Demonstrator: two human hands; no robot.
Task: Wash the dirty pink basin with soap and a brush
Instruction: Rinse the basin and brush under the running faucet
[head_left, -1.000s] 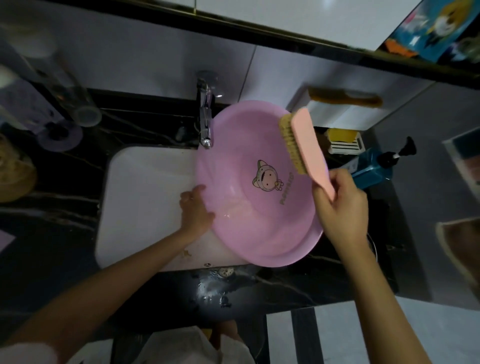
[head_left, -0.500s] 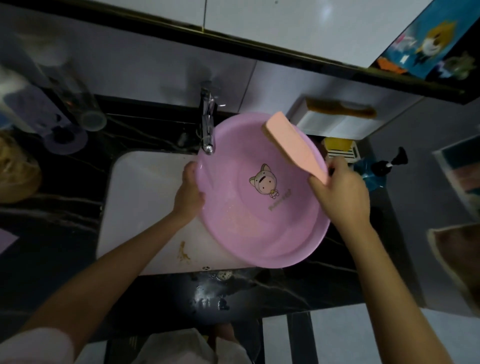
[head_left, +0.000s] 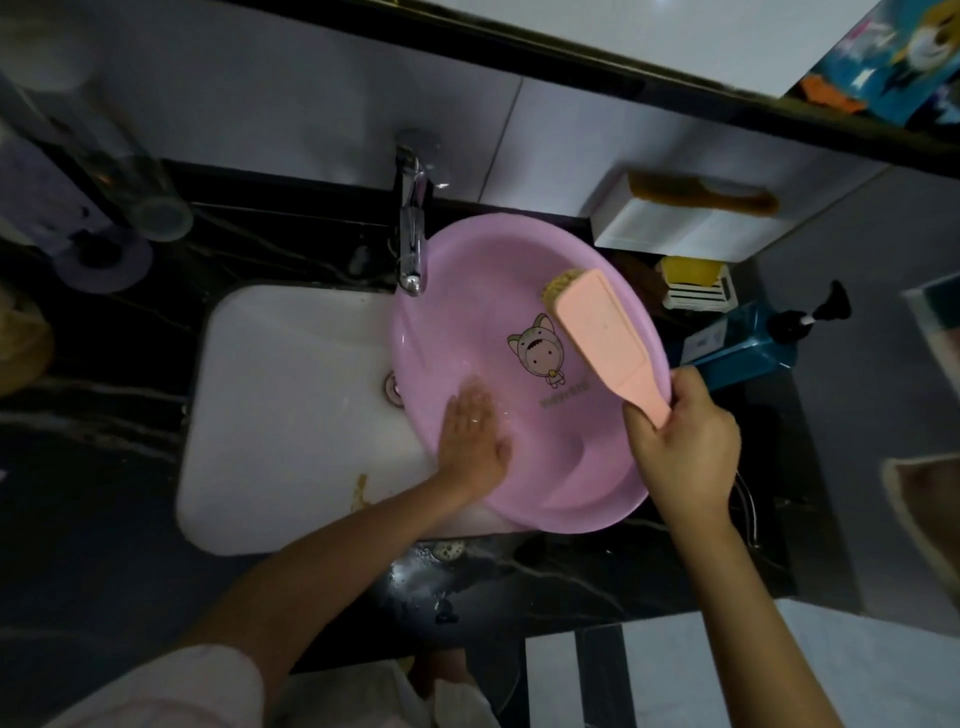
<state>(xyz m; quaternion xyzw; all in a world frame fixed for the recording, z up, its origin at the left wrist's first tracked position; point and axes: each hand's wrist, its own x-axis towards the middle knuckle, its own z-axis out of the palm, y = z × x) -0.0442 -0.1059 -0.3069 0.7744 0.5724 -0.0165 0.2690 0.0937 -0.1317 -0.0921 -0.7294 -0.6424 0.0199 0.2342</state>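
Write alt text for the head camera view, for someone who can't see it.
A person's right hand grips a pink brush by its handle, bristle head inside a pink basin, while the left hand lies flat on the basin's inner surface. The basin sits over a white sink below a tap; a blue pump bottle stands nearby.

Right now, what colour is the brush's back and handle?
The brush is salmon pink, with tan bristles; the head view shows it.

Brush (head_left: 597, 338) bristles mostly hidden under its back; handle end concealed within right hand (head_left: 680, 447) fingers. Pink basin (head_left: 467, 322) lettering, beside left hand (head_left: 470, 441) fingertips, illegible.
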